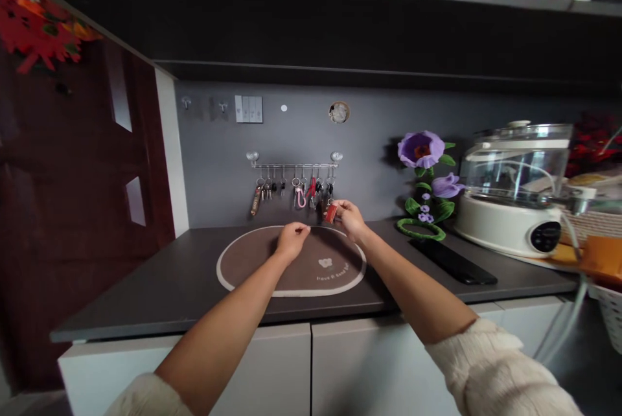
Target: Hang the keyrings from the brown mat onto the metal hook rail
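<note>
At the bottom of the frame are two pale sleeves (495, 364), one in each corner, before the white cabinets (359, 364). Above these, the dark counter (146, 286) crosses the frame, and an oval mat (262, 260) with a pale border lies on it at lower centre. Over the mat is the left hand (292, 240), its fingers curled together; whether it grips anything I cannot tell. A black phone (454, 262) lies right of centre. Near the middle of the frame, the right hand (350, 218) pinches a red tag (331, 212) just beneath the right end of the rack (295, 165); whether the tag hangs from a hook I cannot tell. Farther right stand a purple flower (422, 149) and a white appliance (510, 221) with a clear upper part. On the grey wall (301, 137) behind, the rack bears several keys (269, 192) and a pink loop (301, 197). A switch panel (249, 109) sits up and to the left.
</note>
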`<state>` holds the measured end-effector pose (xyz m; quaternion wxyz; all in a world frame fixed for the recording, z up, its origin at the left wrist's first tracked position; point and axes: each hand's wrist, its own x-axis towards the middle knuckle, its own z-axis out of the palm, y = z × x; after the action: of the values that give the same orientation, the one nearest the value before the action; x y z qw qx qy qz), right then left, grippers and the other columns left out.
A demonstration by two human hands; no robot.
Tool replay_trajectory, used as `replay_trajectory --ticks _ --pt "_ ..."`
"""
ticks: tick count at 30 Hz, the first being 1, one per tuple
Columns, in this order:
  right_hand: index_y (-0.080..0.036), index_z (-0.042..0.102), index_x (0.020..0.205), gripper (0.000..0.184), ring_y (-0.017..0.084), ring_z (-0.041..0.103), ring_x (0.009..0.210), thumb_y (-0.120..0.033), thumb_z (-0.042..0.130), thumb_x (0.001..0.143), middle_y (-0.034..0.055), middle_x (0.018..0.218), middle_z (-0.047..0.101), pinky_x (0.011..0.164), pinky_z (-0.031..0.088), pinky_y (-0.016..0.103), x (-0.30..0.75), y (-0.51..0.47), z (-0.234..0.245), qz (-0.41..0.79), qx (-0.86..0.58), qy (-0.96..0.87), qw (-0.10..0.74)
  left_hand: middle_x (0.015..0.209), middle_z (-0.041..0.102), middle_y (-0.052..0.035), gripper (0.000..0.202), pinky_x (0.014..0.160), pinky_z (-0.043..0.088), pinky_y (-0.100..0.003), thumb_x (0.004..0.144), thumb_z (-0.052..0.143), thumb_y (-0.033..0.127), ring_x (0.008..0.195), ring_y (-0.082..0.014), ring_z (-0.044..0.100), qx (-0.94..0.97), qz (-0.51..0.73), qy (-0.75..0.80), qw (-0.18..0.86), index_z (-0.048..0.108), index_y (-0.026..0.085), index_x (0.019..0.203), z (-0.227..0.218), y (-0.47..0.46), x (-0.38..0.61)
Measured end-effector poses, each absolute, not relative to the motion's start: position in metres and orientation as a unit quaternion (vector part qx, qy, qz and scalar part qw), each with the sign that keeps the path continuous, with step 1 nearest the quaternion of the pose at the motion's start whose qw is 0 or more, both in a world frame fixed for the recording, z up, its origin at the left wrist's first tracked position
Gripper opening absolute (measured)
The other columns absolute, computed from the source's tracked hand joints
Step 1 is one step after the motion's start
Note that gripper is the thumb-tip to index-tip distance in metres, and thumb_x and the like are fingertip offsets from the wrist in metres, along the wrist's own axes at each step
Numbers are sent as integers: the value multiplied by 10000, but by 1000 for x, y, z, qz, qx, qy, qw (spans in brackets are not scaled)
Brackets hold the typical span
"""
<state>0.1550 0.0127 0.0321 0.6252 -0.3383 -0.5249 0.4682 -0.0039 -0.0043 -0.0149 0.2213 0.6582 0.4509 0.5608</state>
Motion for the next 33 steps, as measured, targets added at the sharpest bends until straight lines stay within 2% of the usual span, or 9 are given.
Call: replay_trajectory --ticks 7,11,17,24,33 --pt "-163 485 649 4 62 468 435 -160 484 651 -26 497 501 436 366 175 171 38 69 401 -389 -532 636 728 642 -59 214 659 405 -264 709 484 295 680 -151 557 696 534 453 161 629 138 691 -16 -2 -2" --pt "-158 490 626 57 67 459 409 -122 457 656 -15 474 505 418 349 185 175 58 87 371 -409 -534 640 723 638 -55 216 651 401 -256 711 481 297 677 -145 552 694 532 459 156 626 138 689 -16 -1 -2" --pt "-157 473 572 107 70 445 391 -89 445 649 -21 425 478 429 385 201 173 83 103 351 -433 -528 640 720 639 -51 217 646 405 -253 710 481 302 671 -143 555 680 533 470 180 624 140 691 -17 0 -2" --pt "-158 482 561 104 61 422 382 -97 466 644 -25 403 465 414 387 187 171 97 103 340 -461 -513 639 754 651 -56 205 677 421 -272 704 493 302 701 -154 573 672 544 468 182 631 151 714 -18 4 -3" --pt "-149 504 562 108 59 384 359 -152 454 658 -35 385 438 388 325 182 180 113 80 298 -450 -543 644 757 654 -60 214 685 431 -277 708 486 307 710 -162 584 666 547 473 181 634 152 715 -17 4 -5"
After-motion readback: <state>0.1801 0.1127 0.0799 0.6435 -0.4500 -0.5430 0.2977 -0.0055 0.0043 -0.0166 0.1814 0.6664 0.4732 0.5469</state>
